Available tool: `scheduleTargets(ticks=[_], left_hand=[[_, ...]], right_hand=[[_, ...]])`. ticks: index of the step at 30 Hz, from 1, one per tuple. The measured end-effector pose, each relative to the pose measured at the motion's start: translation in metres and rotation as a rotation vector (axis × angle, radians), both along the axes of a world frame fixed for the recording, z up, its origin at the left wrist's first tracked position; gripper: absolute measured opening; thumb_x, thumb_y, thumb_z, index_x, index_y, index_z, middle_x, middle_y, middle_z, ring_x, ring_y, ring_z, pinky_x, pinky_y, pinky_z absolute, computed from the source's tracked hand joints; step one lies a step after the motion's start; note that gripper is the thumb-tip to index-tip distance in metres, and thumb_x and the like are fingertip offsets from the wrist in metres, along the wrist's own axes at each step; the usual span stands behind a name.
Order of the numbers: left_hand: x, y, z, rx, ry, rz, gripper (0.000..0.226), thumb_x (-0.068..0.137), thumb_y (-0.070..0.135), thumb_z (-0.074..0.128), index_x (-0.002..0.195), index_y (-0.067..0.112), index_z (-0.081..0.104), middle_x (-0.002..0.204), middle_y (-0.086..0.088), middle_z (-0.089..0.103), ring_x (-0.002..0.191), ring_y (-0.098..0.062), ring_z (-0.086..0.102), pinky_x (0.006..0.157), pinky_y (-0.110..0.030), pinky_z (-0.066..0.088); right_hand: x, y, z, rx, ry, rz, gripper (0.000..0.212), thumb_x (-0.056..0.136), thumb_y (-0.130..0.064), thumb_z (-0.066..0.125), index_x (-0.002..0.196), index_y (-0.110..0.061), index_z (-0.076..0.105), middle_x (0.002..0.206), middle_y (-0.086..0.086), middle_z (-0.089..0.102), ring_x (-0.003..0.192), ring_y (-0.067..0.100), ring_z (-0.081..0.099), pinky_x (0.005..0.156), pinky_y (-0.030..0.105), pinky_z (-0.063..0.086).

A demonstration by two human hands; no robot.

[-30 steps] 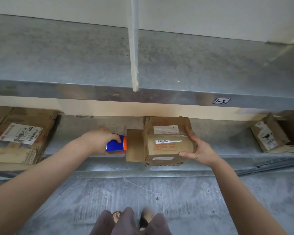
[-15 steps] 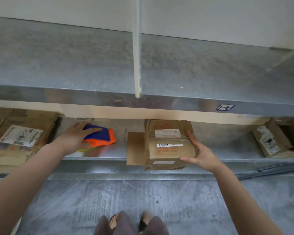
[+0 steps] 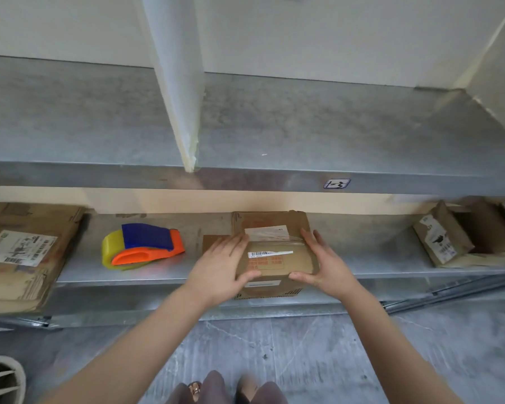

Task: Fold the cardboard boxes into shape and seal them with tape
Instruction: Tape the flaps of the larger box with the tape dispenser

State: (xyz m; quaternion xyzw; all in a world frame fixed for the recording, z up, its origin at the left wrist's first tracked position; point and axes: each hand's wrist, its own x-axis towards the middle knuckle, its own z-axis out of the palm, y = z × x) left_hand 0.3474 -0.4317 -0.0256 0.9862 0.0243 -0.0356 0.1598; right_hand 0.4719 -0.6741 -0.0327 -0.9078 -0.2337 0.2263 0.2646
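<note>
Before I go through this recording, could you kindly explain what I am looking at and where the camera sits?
There is no machine here: a person works with bare hands. The one picture comes from a camera worn on their head, looking forward and down. The left hand and right hand lie with straight fingers against the two sides of a small cardboard box. The box has clear tape across its top and stands on a metal shelf. To the left, a blue and orange tape dispenser lies untouched on that shelf. Further left is a stack of flattened cardboard, and at far right are more cardboard boxes.
</note>
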Motion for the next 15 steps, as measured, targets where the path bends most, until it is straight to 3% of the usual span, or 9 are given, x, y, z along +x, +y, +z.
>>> scheduleTargets(ticks=[4,8,10,13,15], left_hand=[[0.0,-0.02,-0.009,-0.149,-0.01,0.147,0.077,0.094,0.056,0.039,0.153,0.017,0.01,0.161,-0.002,0.01,0.147,-0.016,0.009,0.113,-0.021,0.002],[-0.003,-0.036,-0.009,-0.471,0.021,0.319,0.073,0.095,0.045,0.05,0.153,0.028,0.01,0.162,0.004,0.0,0.147,-0.016,0.014,0.113,-0.028,0.02],[-0.004,-0.039,-0.012,-0.522,0.018,0.335,0.076,0.093,0.05,0.051,0.153,0.032,0.008,0.161,0.007,0.001,0.147,-0.012,0.012,0.113,-0.029,0.022],[-0.005,-0.035,-0.017,-0.616,0.02,0.34,0.082,0.086,0.057,0.055,0.152,0.038,0.009,0.161,0.01,0.003,0.146,-0.008,0.009,0.115,-0.031,0.018],[-0.004,-0.03,-0.019,-0.63,0.045,0.337,0.084,0.084,0.058,0.058,0.151,0.041,0.01,0.16,0.011,0.002,0.146,-0.009,0.008,0.115,-0.031,0.019]], right_hand=[[-0.01,0.0,-0.003,0.032,-0.131,-0.015,0.113,0.061,-0.077,0.062,0.155,-0.034,0.014,0.163,-0.007,0.008,0.146,0.017,0.023,0.116,0.03,0.025],[-0.017,-0.002,-0.009,0.129,-0.064,-0.042,0.103,0.075,-0.055,0.073,0.155,-0.027,0.016,0.163,-0.011,0.005,0.147,0.009,0.019,0.113,0.019,0.018],[-0.014,-0.003,-0.007,0.145,-0.025,-0.05,0.104,0.073,-0.058,0.073,0.155,-0.026,0.018,0.162,-0.012,0.007,0.147,0.008,0.017,0.114,0.02,0.019],[-0.012,-0.002,-0.005,0.182,0.023,-0.066,0.114,0.063,-0.08,0.059,0.155,-0.026,0.019,0.162,-0.01,0.007,0.147,0.008,0.013,0.113,0.021,0.018],[-0.013,0.0,-0.007,0.164,0.021,-0.043,0.112,0.067,-0.079,0.055,0.156,-0.026,0.012,0.162,-0.01,0.0,0.148,0.008,0.009,0.113,0.021,0.016]])
